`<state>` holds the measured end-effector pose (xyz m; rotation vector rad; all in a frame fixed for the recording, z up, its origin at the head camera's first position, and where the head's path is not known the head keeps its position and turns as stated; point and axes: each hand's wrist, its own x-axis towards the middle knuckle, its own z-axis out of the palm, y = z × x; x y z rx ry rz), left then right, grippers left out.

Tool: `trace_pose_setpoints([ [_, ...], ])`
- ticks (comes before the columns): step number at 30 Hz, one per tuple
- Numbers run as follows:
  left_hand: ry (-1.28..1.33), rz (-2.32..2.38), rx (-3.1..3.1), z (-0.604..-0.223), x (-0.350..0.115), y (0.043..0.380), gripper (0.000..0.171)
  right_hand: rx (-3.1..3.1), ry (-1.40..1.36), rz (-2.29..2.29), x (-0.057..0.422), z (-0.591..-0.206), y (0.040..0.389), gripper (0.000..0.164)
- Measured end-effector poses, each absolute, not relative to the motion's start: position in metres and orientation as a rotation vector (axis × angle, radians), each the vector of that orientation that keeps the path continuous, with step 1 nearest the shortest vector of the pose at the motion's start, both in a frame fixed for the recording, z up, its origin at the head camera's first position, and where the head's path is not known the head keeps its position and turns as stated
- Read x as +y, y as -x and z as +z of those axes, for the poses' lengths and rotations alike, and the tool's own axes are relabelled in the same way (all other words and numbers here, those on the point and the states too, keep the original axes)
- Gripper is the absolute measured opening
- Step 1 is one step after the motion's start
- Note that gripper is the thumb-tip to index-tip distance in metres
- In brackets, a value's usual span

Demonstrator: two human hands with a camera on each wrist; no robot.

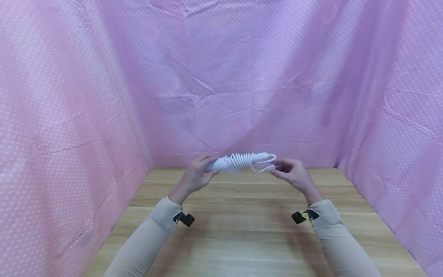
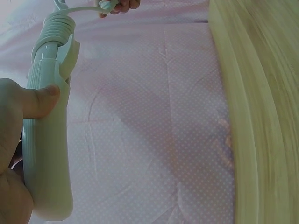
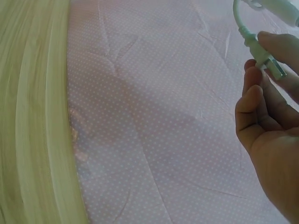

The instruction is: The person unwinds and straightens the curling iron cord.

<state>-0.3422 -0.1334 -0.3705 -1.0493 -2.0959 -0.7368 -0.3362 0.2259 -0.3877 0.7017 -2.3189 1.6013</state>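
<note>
A white hair curling iron (image 1: pixel 221 164) is held up above the table, nearly level, its cord end slightly higher. My left hand (image 1: pixel 196 176) grips its thick end, the thumb lying along the near side in the left wrist view. White cord (image 1: pixel 242 161) is wound in several tight coils around the slimmer handle, beside a lever (image 2: pixel 70 57). From the handle's tip the cord loops back to a two-prong plug (image 3: pixel 261 53). My right hand (image 1: pixel 294 175) pinches this plug between thumb and fingers, with the metal prongs showing.
Below both hands lies a wood-grain table (image 1: pixel 242 231). Pink dotted cloth (image 1: pixel 221 96) hangs behind it and along both sides. Each wrist wears a small black camera, such as the left one (image 1: pixel 187 219).
</note>
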Motion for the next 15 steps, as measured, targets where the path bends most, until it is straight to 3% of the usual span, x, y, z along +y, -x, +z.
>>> trace_pose_setpoints([
  [11,1.021,-0.748,-2.095,-0.365,-0.135,0.347,0.048,-2.462,-0.891,1.408,0.207,-0.367,0.301,0.025],
  [15,1.024,-0.743,-2.093,-0.364,-0.134,0.347,0.050,-2.437,-0.934,1.366,0.206,-0.373,0.304,0.020],
])
